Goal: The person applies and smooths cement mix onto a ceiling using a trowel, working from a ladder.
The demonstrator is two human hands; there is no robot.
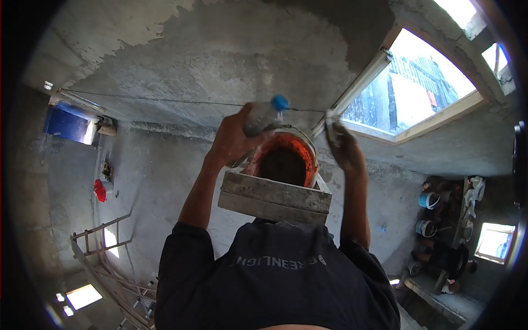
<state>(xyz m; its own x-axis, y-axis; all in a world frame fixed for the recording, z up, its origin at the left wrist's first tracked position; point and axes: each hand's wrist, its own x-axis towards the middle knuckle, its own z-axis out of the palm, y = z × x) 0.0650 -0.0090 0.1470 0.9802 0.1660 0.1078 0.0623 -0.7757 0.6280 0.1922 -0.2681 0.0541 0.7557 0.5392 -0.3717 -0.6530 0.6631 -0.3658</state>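
Note:
My left hand [234, 135] is wrapped round a clear plastic bottle [259, 119] with a blue cap, tilted above the left rim of a bucket. That bucket [312, 159] is orange-red inside, holds dark grey material [281, 166], and has a thin handle resting at its back. It stands in a wooden box or frame [275, 197] close to my chest. To the right of the bucket my right hand [346, 147] is raised near the window corner, its fingers round a small pale object [331, 124] that is blurred.
Ahead is a partly wet plastered wall [220, 66] with a thin line across it. A framed window [407, 82] is at the upper right. Metal scaffolding [104, 250] stands lower left. Buckets [429, 200] and a seated person [451, 258] are at the right.

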